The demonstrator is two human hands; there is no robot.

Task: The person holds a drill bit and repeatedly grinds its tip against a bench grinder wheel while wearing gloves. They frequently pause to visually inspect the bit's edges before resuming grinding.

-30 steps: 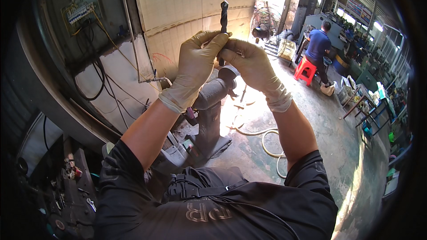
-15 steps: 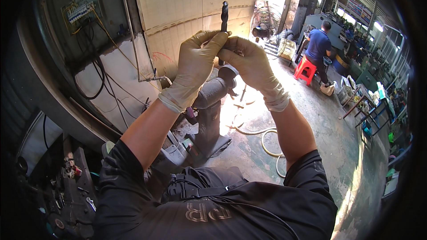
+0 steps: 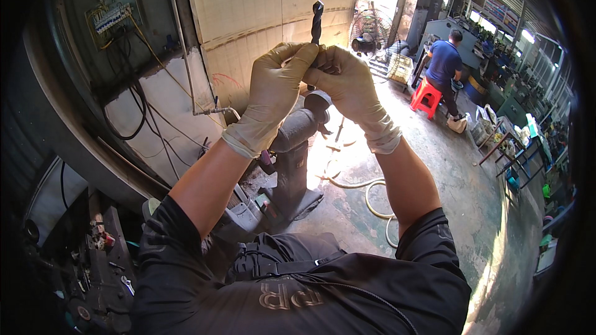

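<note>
A dark twist drill bit [image 3: 316, 23] points upward between my two gloved hands, its fluted tip leaning slightly right. The fingers of my left hand [image 3: 277, 80] are closed on the bit from the left. From the other side, my right hand [image 3: 343, 80] pinches it, with fingers curled near the lower shank. Both hands wear pale yellowish thin gloves. My fingers cover the middle of the bit, and a short dark end shows below them. Under and behind the hands stands a grey bench grinder [image 3: 295, 129] on a pedestal [image 3: 290, 174].
A hose [image 3: 366, 201] loops over the floor right of the grinder. Farther right, a person [image 3: 444, 65] sits on a red stool [image 3: 426, 99] near machines. A fan [image 3: 367, 37] stands at the back. Cables [image 3: 146, 108] hang on the left wall; tools [image 3: 127, 285] lie lower left.
The drill bit's tip has leaned a little to the right and turned slightly. My right fingers have shifted slightly on it; my left hand stays nearly in place.
</note>
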